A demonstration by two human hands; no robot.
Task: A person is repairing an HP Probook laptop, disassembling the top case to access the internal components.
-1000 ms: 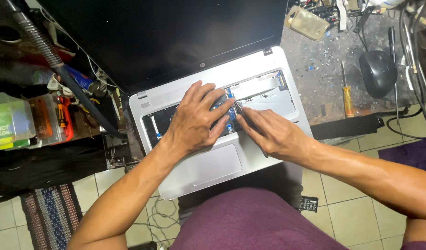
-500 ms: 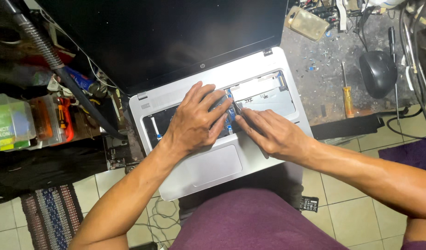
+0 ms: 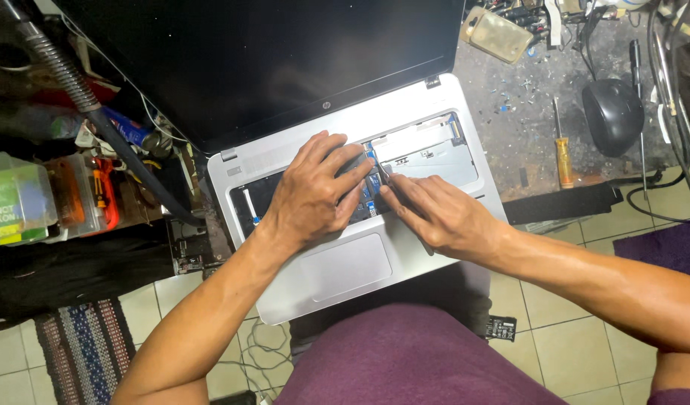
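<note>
A silver laptop point(image 3: 405, 251) lies open across the bench edge. Its dark screen point(image 3: 270, 67) is tilted back and its keyboard is removed, so the bay shows. My left hand point(image 3: 311, 199) lies flat over the middle of the bay with fingers spread, holding nothing. My right hand point(image 3: 442, 217) comes in from the right. Its fingertips are pinched on a thin dark tool point(image 3: 383, 175) whose tip meets the blue circuit parts point(image 3: 370, 191) between the two hands. The touchpad point(image 3: 345, 264) sits just below my left wrist.
On the gritty bench to the right lie a yellow-handled screwdriver point(image 3: 562, 154), a black mouse point(image 3: 611, 116) and cables. Left of the laptop are a grey flexible hose point(image 3: 75, 86) and plastic boxes point(image 3: 22, 199). Below are tiled floor, a striped rug point(image 3: 82, 352) and my purple lap point(image 3: 412, 360).
My right fingertips and the tool have edged slightly left toward the blue parts. My left hand stays flat in the same place.
</note>
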